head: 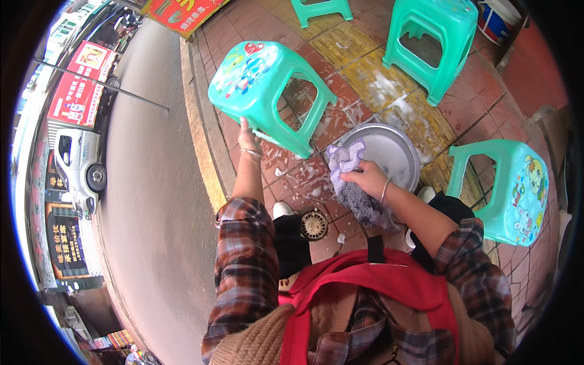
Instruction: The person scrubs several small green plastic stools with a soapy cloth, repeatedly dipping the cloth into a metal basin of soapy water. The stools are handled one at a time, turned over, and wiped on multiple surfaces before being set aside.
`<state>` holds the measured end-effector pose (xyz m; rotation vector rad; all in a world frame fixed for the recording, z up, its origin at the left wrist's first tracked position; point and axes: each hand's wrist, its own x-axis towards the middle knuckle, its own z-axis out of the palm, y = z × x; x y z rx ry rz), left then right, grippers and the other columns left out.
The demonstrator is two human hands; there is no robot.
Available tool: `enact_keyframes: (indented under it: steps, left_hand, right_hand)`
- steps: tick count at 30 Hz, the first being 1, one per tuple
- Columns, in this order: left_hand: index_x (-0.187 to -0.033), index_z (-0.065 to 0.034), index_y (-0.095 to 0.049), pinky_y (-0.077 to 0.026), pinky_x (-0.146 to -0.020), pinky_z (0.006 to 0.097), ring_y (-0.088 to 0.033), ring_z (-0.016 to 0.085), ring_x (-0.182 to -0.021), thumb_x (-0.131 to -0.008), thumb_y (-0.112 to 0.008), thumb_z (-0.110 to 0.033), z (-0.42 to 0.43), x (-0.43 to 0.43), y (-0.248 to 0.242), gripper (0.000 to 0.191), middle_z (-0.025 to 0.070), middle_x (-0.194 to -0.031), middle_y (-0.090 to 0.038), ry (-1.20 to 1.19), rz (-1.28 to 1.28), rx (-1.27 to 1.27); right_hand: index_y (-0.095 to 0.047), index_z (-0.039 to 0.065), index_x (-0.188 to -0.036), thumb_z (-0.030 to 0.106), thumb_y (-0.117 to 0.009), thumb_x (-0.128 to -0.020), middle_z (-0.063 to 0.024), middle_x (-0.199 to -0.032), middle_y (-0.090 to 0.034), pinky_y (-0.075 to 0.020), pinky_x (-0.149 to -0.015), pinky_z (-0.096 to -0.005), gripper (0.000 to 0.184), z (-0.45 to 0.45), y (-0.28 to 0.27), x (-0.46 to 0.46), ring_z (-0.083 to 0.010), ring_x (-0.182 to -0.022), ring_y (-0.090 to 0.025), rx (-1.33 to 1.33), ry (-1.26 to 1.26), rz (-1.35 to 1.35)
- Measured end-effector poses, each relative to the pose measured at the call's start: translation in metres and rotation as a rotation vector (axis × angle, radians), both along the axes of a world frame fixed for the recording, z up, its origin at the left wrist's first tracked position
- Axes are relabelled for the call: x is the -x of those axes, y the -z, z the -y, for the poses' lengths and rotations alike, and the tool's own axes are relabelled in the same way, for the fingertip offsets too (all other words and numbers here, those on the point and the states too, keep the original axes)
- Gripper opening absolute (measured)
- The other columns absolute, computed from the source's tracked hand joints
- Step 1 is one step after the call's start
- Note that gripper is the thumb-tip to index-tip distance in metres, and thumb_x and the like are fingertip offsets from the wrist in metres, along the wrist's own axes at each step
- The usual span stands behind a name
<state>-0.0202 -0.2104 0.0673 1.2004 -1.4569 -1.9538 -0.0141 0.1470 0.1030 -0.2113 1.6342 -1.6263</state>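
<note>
My left hand point(248, 139) is at the near left edge of a green plastic stool point(292, 98), gripping it, with some fingers hidden. The stool's seat bears cartoon pictures and has wet, shiny patches. My right hand point(365, 178) is closed around a wet lilac cloth point(342, 159) and a dark grey, foamy cloth or scrubber point(360, 203); I cannot tell which. This bundle hangs at the near left rim of a metal basin point(413, 159), which contains greyish sudsy water.
Another green stool point(515, 191) is at the right; more stand farther off point(431, 41). Suds lie on the red paving tiles point(292, 182) and yellow tactile strip point(388, 86). A round drain cover point(315, 224) lies near my feet. Left are the kerb point(200, 137), road and a truck point(80, 150).
</note>
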Motion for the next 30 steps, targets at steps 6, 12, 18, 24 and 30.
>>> enact_keyframes:
  steps: [6,12,18,24,30]
  left_hand:
    - [-0.134,-0.0092,-0.038,-0.041,-0.082,0.0395,-0.050,0.025,-0.104,-0.083,-0.044,-0.065,0.020,0.018,0.023,0.076,0.0096,-0.121,-0.052,-0.072,0.009,0.005]
    - [-0.132,-0.0135,-0.041,-0.034,-0.094,0.0491,-0.047,0.030,-0.115,-0.085,-0.028,-0.070,0.021,0.025,0.029,0.075,0.0089,-0.128,-0.051,0.070,-0.220,-0.127]
    - [-0.125,-0.0072,-0.042,-0.041,-0.083,0.0515,-0.049,0.029,-0.102,-0.090,-0.047,-0.049,-0.021,-0.015,0.006,0.055,0.0128,-0.121,-0.048,0.101,0.228,-0.039]
    - [-0.124,-0.0029,-0.043,-0.048,-0.075,0.0376,-0.053,0.017,-0.101,-0.078,-0.069,-0.029,-0.115,-0.050,-0.044,0.059,0.0119,-0.110,-0.054,0.423,-0.117,0.503]
    - [-0.093,-0.0047,-0.055,-0.048,-0.056,0.0260,-0.057,0.011,-0.063,-0.076,-0.070,-0.008,-0.077,-0.007,-0.071,0.023,0.0012,-0.072,-0.059,0.316,-0.176,0.311]
  right_hand:
    - [-0.063,0.001,-0.104,0.019,-0.070,-0.074,-0.0071,-0.095,-0.066,-0.0472,-0.076,-0.0274,0.036,0.001,0.013,0.031,-0.0139,-0.082,-0.061,0.020,0.110,0.024]
    - [-0.065,0.003,-0.101,0.019,-0.072,-0.074,-0.0042,-0.092,-0.066,-0.0469,-0.077,-0.0264,0.033,0.029,0.043,0.037,-0.0118,-0.081,-0.060,0.006,0.100,0.066]
    - [-0.064,-0.001,-0.100,0.021,-0.071,-0.072,-0.0074,-0.092,-0.067,-0.0467,-0.076,-0.0298,0.036,0.061,0.041,0.046,-0.0156,-0.081,-0.061,0.017,0.051,-0.001]
    - [-0.063,0.000,-0.097,0.027,-0.072,-0.070,-0.0140,-0.087,-0.067,-0.0484,-0.073,-0.0330,0.039,0.125,0.017,0.038,-0.0215,-0.078,-0.064,-0.086,-0.175,-0.465]
    - [-0.061,0.006,-0.110,0.026,-0.073,-0.073,-0.0086,-0.091,-0.065,-0.0462,-0.078,-0.0309,0.043,0.148,0.031,0.050,-0.0144,-0.085,-0.060,0.283,-0.148,-0.484]
